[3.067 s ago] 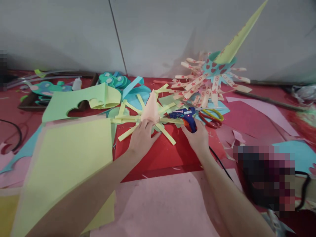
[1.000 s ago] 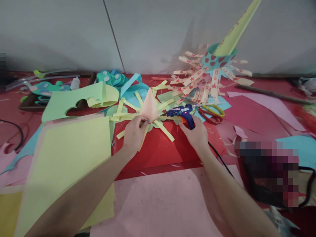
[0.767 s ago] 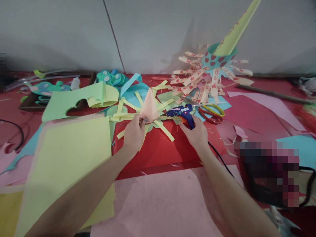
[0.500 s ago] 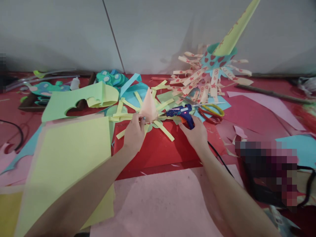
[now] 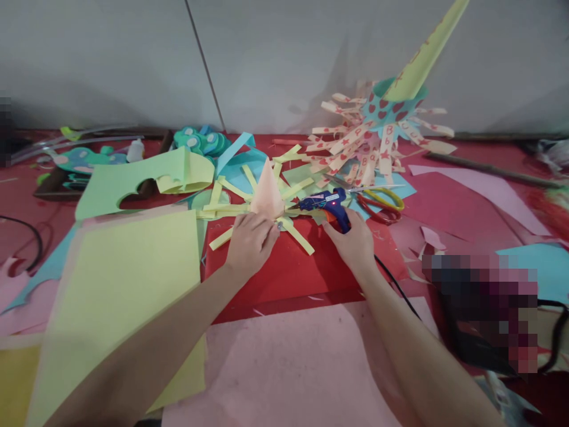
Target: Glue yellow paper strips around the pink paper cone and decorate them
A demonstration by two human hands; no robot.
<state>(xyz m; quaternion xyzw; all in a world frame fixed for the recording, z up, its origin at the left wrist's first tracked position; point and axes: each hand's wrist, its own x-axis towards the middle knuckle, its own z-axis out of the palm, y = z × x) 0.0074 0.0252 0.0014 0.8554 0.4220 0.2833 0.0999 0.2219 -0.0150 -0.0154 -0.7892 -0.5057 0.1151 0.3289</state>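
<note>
A pale peach paper cone (image 5: 267,193) stands upright amid yellow paper strips (image 5: 297,237) that spread outward like rays. My left hand (image 5: 252,243) is at the front of its base, fingers curled and closed on the lower edge; the fingertips are partly hidden. In my right hand (image 5: 353,237) is a blue hot glue gun (image 5: 326,200), gripped by its handle, with an orange trigger and a small red light. Its nozzle points left and reaches the right side of the cone's base. A red sheet (image 5: 306,273) lies beneath.
Scissors (image 5: 382,204) with yellow and red handles lie right of the glue gun. Behind stands a fringed paper piece (image 5: 393,110) with a tall yellow cone. Yellow sheets (image 5: 128,284) lie left, pink paper (image 5: 284,367) in front. A black cord (image 5: 398,284) trails from the gun.
My left hand has shifted down and slightly right, from the cone's left side to the front of its base. The glue gun and my right hand have stayed in place.
</note>
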